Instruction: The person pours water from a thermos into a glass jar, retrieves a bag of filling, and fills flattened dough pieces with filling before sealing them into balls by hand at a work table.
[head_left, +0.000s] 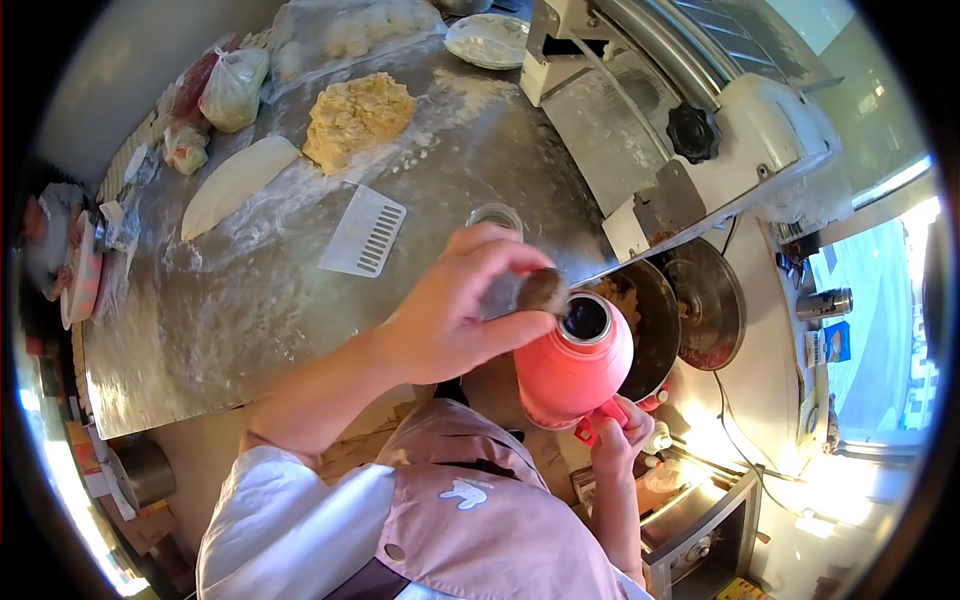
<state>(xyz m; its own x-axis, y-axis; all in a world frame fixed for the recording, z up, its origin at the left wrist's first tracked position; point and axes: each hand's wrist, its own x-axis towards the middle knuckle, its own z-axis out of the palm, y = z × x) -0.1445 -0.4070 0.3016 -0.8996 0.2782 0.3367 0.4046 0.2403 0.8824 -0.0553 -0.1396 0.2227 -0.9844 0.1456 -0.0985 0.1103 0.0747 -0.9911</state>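
Pinching the brownish lid between thumb and fingers, my left hand hangs beside the pink flask's open mouth; my right hand clasps its handle. A loose pinch could drop the lid toward the pot; over-tilting could spill any contents.

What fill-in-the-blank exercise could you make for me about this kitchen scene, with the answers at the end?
1. The right hand holds the pink flask by its ____.
2. The flask's mouth, near the small cap in the left hand, is not covered but ____.
3. The round knob on the machine is coloured ____.
4. Of the dough and the scraper on the table, the one with slots is the ____.

Missing words: handle; open; black; scraper.
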